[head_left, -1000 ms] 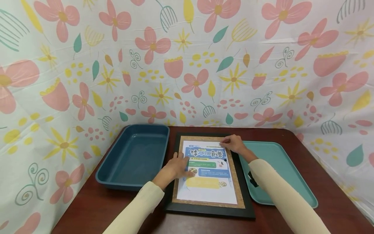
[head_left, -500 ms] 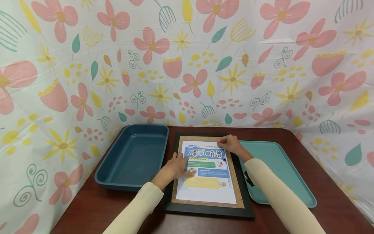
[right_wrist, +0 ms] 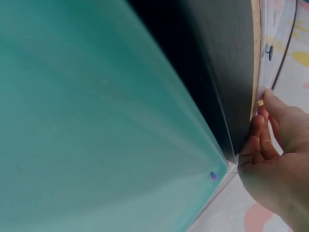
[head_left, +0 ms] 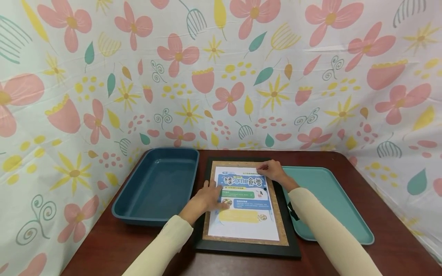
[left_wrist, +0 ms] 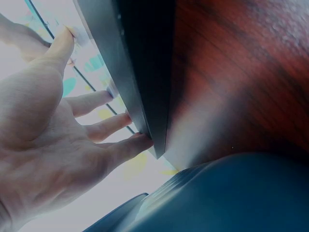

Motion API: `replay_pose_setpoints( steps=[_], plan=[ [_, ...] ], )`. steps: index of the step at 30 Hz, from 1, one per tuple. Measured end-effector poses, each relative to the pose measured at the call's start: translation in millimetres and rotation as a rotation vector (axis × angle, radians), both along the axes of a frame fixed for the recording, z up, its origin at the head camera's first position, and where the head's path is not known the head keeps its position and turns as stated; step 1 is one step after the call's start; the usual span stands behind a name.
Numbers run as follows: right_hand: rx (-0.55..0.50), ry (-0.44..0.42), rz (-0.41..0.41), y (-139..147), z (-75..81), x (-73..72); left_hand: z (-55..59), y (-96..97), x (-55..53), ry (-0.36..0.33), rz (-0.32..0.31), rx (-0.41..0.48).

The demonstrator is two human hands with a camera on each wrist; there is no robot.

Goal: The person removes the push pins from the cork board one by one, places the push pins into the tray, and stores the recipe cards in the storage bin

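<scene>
A printed poster [head_left: 241, 233] lies on a cork board [head_left: 284, 237] inside a black frame [head_left: 248, 250], on the dark table. My left hand [head_left: 208, 196] rests with spread, straight fingers along the frame's left side, its thumb reaching over the poster. At the poster's far right corner my right hand [head_left: 272, 171] pinches, thumb against finger. In the right wrist view a small yellow thumbtack-like head [right_wrist: 260, 102] peeks out between those fingertips, mostly hidden. Just along the poster's right edge stands a black thumbtack [right_wrist: 270, 53].
Left of the frame is a deep blue bin [head_left: 155, 188]. A flat teal tray [head_left: 322, 203] lies close on the right, with a purple thumbtack [right_wrist: 213, 176] near its corner. Behind the table [head_left: 224, 266] hangs a flower-patterned cloth [head_left: 221, 122].
My right hand has shifted very slightly left at the poster's corner. The left hand and the frame stay as they were.
</scene>
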State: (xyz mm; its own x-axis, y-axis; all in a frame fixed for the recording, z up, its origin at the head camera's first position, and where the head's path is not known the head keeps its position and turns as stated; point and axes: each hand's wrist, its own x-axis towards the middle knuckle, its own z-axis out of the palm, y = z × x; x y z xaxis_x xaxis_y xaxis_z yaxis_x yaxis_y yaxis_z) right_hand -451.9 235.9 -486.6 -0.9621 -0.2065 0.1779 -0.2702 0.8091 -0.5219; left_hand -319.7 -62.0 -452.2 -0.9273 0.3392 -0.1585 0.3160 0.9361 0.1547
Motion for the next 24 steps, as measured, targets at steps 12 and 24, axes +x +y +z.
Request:
replay_pose_setpoints(
  steps=[12,24],
  plan=[
    [-0.025,-0.004,-0.015,0.0,-1.6,2.2,1.3,0.4,1.0,0.008,-0.001,-0.005],
    [-0.031,0.006,-0.029,-2.0,-4.3,3.5,0.9,0.1,1.0,-0.002,-0.005,-0.004]
  ],
)
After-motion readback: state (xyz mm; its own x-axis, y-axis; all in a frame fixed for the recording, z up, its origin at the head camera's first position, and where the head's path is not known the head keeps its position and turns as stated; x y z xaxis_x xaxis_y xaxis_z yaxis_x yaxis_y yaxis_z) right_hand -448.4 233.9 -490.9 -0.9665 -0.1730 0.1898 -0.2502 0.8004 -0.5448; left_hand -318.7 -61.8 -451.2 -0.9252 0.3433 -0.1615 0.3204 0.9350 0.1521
